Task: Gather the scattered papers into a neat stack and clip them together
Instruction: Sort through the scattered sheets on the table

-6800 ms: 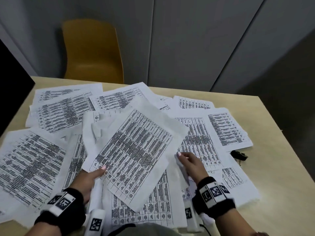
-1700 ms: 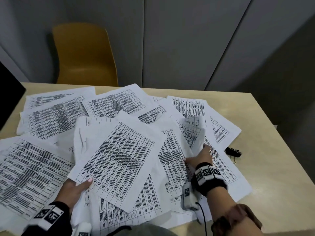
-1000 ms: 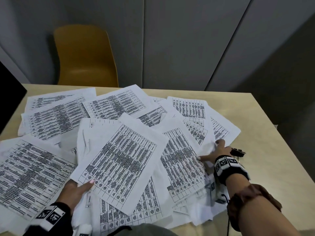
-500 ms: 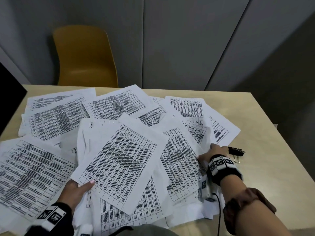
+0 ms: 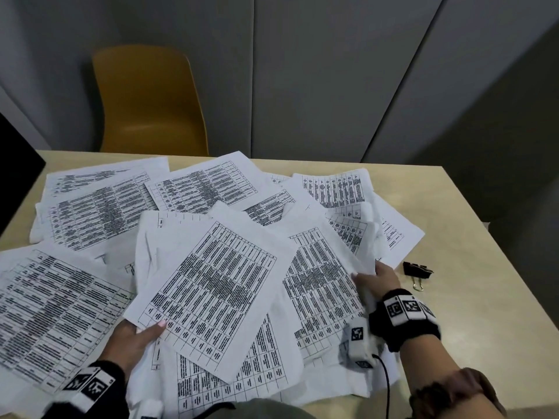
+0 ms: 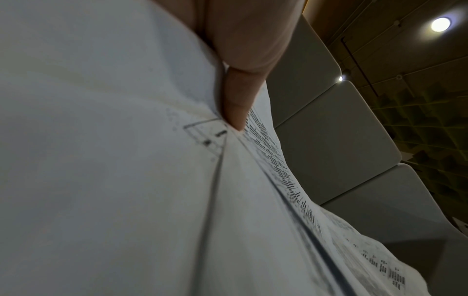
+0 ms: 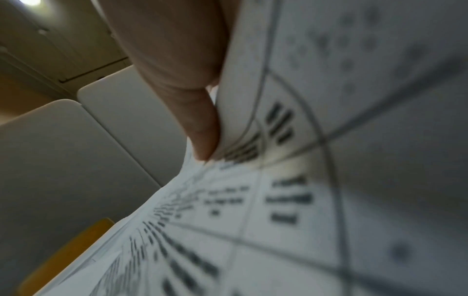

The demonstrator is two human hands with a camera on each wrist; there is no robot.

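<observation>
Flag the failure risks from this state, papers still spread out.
1. Right hand pinches sheets at the pile's right edge; the binder clip lies close by and could get knocked or buried.
2. Left hand grips only the top sheet's corner; pulling may crease it.

Printed white papers (image 5: 211, 276) overlapping loosely across table, black binder clip (image 5: 417, 270) just right

Printed tables on the papers (image 5: 211, 285) blur beyond reading.

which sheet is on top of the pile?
The tilted table-printed sheet in the middle, its lower-left corner held by the left hand; unlike the others, nothing overlaps it.
</observation>
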